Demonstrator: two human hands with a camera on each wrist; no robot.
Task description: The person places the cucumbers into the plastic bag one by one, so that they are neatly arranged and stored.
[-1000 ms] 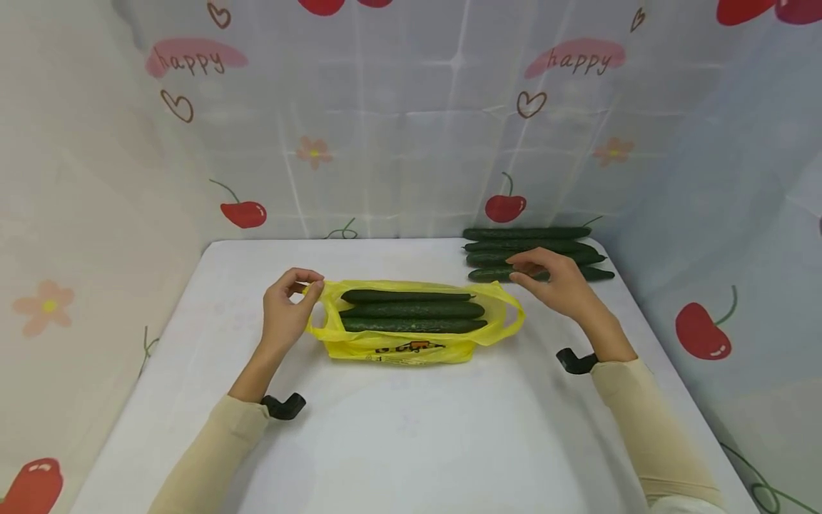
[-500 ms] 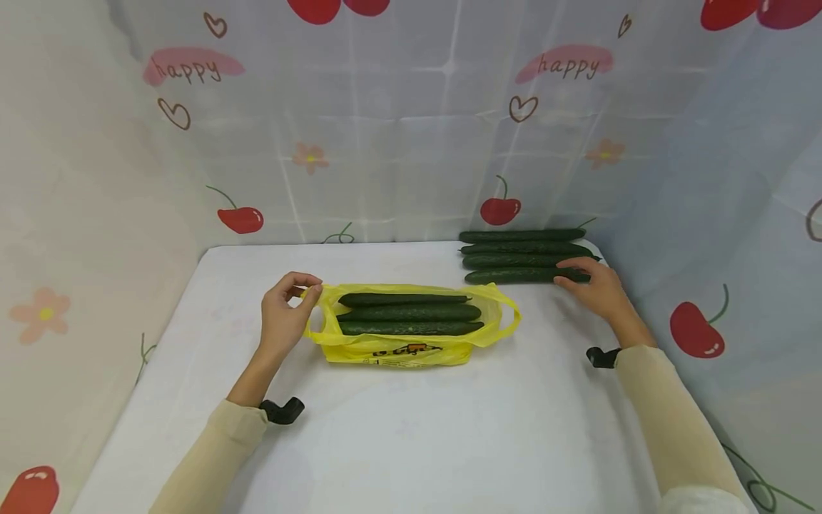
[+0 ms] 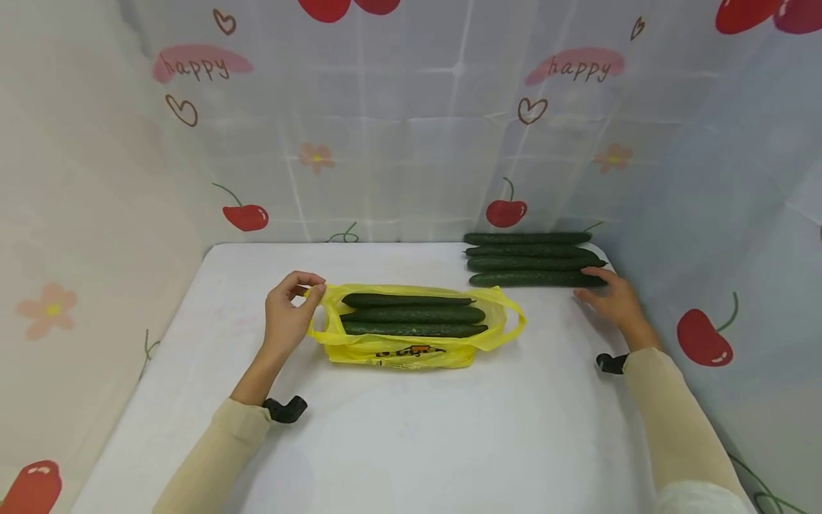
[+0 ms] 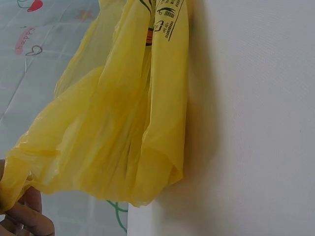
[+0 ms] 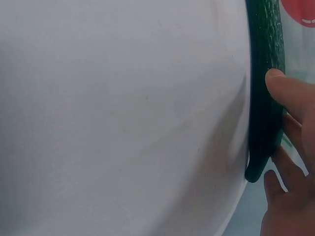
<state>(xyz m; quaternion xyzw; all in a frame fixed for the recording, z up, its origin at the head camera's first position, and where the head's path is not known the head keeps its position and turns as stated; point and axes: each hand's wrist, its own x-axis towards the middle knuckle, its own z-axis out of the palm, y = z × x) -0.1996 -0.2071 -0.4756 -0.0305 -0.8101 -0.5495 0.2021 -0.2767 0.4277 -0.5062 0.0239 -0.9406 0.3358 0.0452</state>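
Note:
A yellow plastic bag (image 3: 398, 353) with handles lies on the table, its mouth spread. Inside it, several dark green cucumbers (image 3: 414, 314) lie side by side. The left hand (image 3: 287, 314) pinches the bag's left handle between thumb and fingers; in the left wrist view, the bag's film (image 4: 118, 118) stretches from those fingers. At the back right, several more cucumbers (image 3: 536, 264) lie in a row. The right hand (image 3: 616, 303) is at the right end of the nearest cucumber (image 5: 266, 113), thumb on the near side and fingers on the far side, apparently loosely spread around it.
The white table (image 3: 411, 435) has its far edge against a curtain (image 3: 398, 143) printed with cherries and hearts. Similar sheets hang on the left and right sides. The cucumber row lies close to the table's back right corner.
The right hand has moved right, from over the middle of the cucumber row to the right end of the nearest one. The left hand keeps its pinch on the bag handle.

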